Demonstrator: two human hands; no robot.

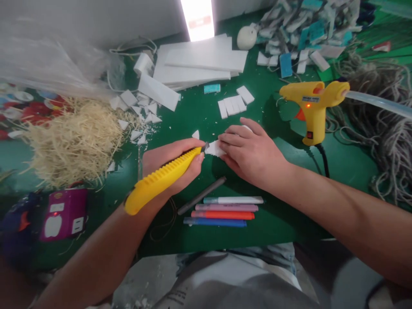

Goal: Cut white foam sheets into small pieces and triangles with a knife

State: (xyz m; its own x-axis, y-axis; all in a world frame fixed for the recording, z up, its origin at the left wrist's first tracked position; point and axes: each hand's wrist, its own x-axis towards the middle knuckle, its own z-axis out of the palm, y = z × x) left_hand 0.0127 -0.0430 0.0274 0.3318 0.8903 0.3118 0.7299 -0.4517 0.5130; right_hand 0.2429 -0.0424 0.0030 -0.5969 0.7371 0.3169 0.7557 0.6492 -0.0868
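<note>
My left hand point(180, 161) is closed around a yellow utility knife point(164, 178), its blade end pointing right. The knife's tip meets the left end of a small white foam piece point(215, 148). Over that foam lies my right hand point(246, 148), fingers pressing it to the green table and hiding much of it. A small white triangle point(195, 134) rests just beyond the left hand. Several white foam blocks point(232, 106) lie in a row beyond the right hand. Below both hands are a grey pen point(202, 195) and several coloured markers point(223, 215).
A yellow glue gun point(313, 103) stands at right beside tangled grey yarn point(383, 128). White foam sheets point(196, 62) lie under a bright lamp point(199, 19). At left are a straw-like heap point(77, 143), foam scraps point(151, 107) and a purple box point(64, 214). Foam offcuts point(299, 32) pile at back right.
</note>
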